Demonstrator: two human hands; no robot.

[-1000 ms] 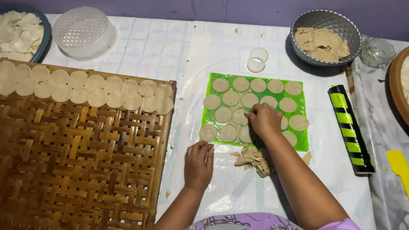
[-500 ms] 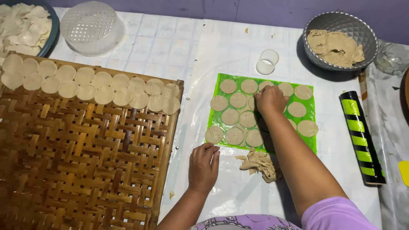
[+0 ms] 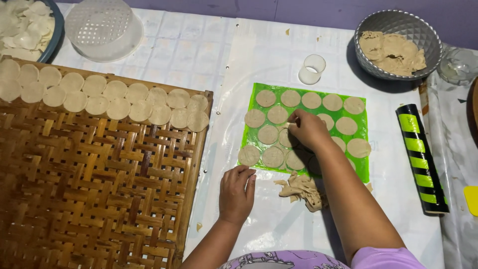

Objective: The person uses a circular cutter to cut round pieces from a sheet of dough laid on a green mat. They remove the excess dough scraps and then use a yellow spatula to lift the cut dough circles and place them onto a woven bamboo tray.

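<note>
A person's two bare hands work over a white-covered tabletop [image 3: 164, 55], seen from above. Nearest, the left hand [image 3: 236, 193] lies flat, palm down, fingers together, holding nothing, just below the lower left corner of a green sheet [image 3: 304, 130]. Beside it to the right sits a heap of scraps [image 3: 302, 188] of beige dough, touching the sheet's near edge. The right hand [image 3: 308, 130] reaches over the middle of the sheet, its fingertips pinched in a closed grip on the edge of one of the dough rounds [image 3: 268, 134] that cover the sheet in rows. To the left lies a large woven tray [image 3: 94, 199], its far edge lined with two overlapping rows of discs [image 3: 117, 99]. To the right lies a black and green striped roller [image 3: 422, 158]. Just beyond the sheet stands a small clear ring cutter [image 3: 312, 68]. Farthest off are a grey bowl [image 3: 399, 45] of dough at the right and an upturned clear basket [image 3: 103, 29] at the left.
</note>
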